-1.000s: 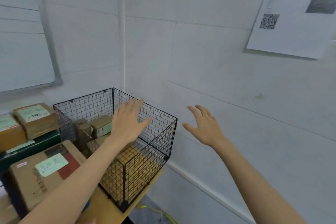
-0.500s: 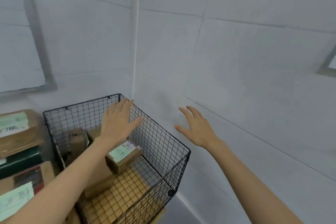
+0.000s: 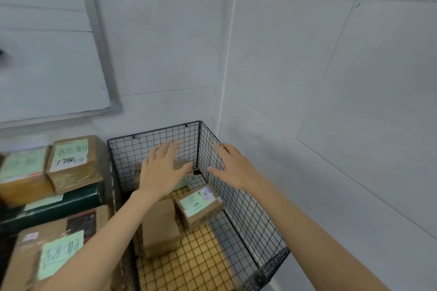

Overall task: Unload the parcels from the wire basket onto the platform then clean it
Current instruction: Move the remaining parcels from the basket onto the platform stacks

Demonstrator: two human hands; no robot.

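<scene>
A black wire basket (image 3: 246, 205) stands in the wall corner on a wooden platform. Inside it lie several brown cardboard parcels: one with a pale green label (image 3: 199, 207), a plain one (image 3: 160, 227) to its left, and others at the back (image 3: 182, 164), partly hidden by my hand. My left hand (image 3: 163, 170) hovers over the basket's back half, fingers straight and spread, holding nothing. My right hand (image 3: 233, 166) is open too, above the basket's right wall.
To the left of the basket, labelled cardboard boxes (image 3: 72, 162) are stacked on a dark green box (image 3: 54, 201). A larger box with a green label (image 3: 54, 250) lies in front. White walls (image 3: 331, 101) close in on the back and right.
My view has swung down and closer to the basket. Both hands have moved forward over it, the right hand coming in from the wall to the basket's right side.
</scene>
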